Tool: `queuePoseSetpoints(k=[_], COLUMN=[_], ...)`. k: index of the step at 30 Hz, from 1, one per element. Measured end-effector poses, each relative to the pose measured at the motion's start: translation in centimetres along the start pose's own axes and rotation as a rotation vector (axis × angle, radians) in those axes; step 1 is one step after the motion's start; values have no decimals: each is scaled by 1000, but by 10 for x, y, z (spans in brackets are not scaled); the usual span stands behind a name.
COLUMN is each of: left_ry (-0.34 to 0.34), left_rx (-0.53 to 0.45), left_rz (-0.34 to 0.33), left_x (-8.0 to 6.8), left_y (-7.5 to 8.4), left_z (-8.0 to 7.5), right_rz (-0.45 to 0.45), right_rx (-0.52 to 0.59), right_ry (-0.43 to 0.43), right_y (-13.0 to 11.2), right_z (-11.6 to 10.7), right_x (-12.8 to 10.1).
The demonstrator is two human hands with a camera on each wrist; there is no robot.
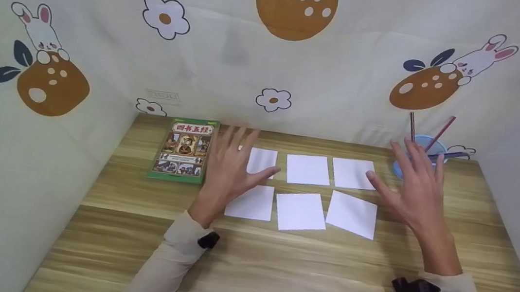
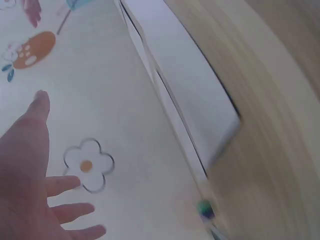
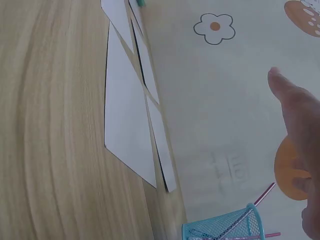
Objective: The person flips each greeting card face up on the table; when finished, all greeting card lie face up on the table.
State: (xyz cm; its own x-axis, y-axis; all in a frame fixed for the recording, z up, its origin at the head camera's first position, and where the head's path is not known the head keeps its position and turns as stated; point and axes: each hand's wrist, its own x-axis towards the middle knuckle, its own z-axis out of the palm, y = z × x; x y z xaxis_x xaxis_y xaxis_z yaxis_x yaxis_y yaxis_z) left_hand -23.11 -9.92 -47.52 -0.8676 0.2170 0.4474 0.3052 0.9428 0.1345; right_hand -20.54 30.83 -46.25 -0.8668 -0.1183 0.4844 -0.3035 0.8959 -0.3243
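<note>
Six white paper squares [image 1: 304, 190] lie on the wooden table [image 1: 274, 275] in two rows of three, a far row and a near row. Your left hand [image 1: 230, 162] is spread with straight fingers above the left column, partly covering the far left square [image 1: 263, 160] and the near left square [image 1: 253, 203]; whether the palm touches the paper cannot be told. Your right hand [image 1: 414, 185] is likewise spread and relaxed, grasping nothing, just right of the far right square [image 1: 354, 173] and the near right square [image 1: 352, 214], which sits slightly turned. A green book [image 1: 184, 149] lies left of the sheets; a blue pen cup [image 1: 418, 156] with pencils stands at the far right, just behind your right hand. To handle a sheet cleanly, you would do well to lower flat fingertips onto one square only, press lightly, and slide it without disturbing its neighbours or knocking the cup.
</note>
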Motion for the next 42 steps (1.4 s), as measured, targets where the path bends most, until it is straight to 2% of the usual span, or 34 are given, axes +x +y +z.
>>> queuePoseSetpoints(k=[3,6,9,12,15,19,24,32,42], left_ry=[-40,-139,-242,-312,-389,-451,-446,-573,-552], left_rx=[-99,-204,-285,-295,-259,-188,-113,-242,-247], left_rz=[88,191,315,439,503,500,462,508,525], left_x=[-1,-1,-1,-1,2,6,11,3,3], left_y=[21,45,69,91,112,134,148,147,147], left_z=[3,8,16,27,37,47,53,57,57], right_rz=[-26,-14,-7,-14,-4,23,37,51,55], right_rx=[90,200,252,269,247,207,188,165,206], right_ry=[-65,-245,-424,-516,-552,-581,-619,-689,-727], right_y=[1,1,1,1,2,2,2,4,4], right_z=[1,4,11,18,22,23,20,22,16], right_x=[-3,-7,-11,-14,-16,-19,-22,-30,-23])
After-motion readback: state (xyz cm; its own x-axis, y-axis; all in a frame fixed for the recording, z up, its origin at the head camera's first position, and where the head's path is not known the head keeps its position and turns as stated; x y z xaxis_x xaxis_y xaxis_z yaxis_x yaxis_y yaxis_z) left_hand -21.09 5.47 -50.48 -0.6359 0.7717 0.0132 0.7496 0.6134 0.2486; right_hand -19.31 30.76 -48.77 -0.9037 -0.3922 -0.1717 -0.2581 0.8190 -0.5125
